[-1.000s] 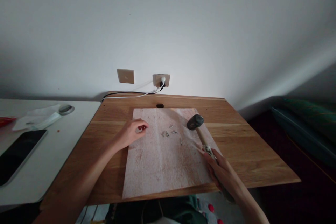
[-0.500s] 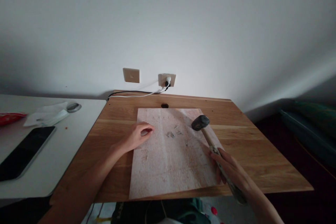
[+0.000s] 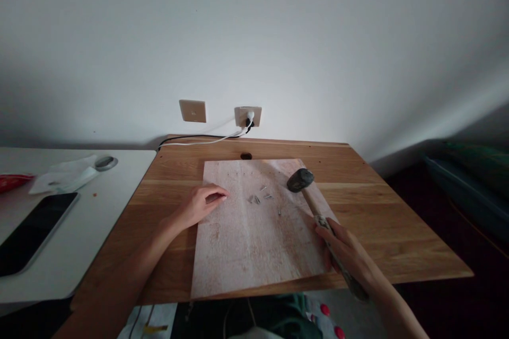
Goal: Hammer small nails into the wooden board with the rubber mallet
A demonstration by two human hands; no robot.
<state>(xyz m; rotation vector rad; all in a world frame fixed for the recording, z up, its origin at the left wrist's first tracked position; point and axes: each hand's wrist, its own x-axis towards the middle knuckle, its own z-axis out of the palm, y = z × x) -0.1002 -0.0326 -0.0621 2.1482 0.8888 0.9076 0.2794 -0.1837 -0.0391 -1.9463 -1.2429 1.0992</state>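
A pale, whitewashed wooden board lies on the wooden desk. Over its upper left part, my left hand has thumb and forefinger pinched together; anything between the fingertips is too small to make out. My right hand is wrapped round the worn handle of a hammer with a dark, blocky head. That head hangs over the board's upper right. Several small metal nails lie loose mid-board, and a single nail is nearer the hammer. A row of small dark dots runs along the board's far edge.
On the left, a white table bears a black phone, a roll of tape, crumpled white wrapping and a red packet. Behind the desk, cables run to a wall socket.
The view has shifted slightly, moving the whole scene a little left and up. Both hands, the hammer and the nails keep about the same places relative to the board.
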